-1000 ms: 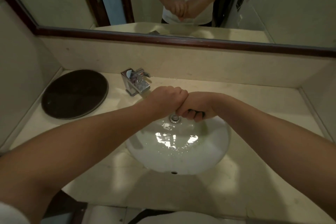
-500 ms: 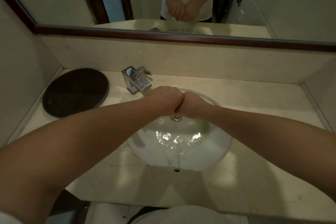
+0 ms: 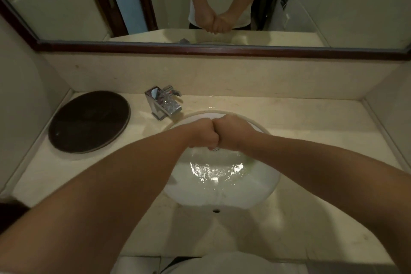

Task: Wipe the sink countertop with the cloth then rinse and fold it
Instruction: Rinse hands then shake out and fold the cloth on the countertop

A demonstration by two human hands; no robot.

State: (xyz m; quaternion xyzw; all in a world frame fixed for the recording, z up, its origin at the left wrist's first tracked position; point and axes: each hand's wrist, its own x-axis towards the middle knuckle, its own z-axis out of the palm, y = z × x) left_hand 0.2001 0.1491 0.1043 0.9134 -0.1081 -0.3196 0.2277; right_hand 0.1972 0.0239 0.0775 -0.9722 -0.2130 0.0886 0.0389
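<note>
Over the middle of the basin, the left hand (image 3: 201, 133) and the right hand (image 3: 231, 132) are pressing together as two closed fists, knuckle to knuckle, directly above the drain. Both are curled fully shut; what they are gripping is hidden, since the cloth itself is not showing anywhere between or below the fingers. Judging from the task, the cloth is probably balled inside the fists and being wrung out, but this cannot be confirmed. The reflection in the mirror (image 3: 222, 2), at 12 o'clock, is showing the same clasped fists and no clearer sight of fabric.

Beneath the hands, water is pooling and rippling in the sink (image 3: 262, 191), catching bright highlights. At 11 o'clock from the fists, the chrome tap (image 3: 165, 104) is standing on the counter; whether it is running cannot be told. Farther out at 9 o'clock, a dark round tray (image 3: 89, 121) is lying flat. The beige countertop (image 3: 311, 122) is surrounding the basin, with a wet sheen behind it at 12 o'clock.

As a judgement of progress: the wiping appears finished, as no hand is on the counter, and the rinsing stage is appearing to be under way or closing with a squeeze. Folding the cloth is not yet done.
</note>
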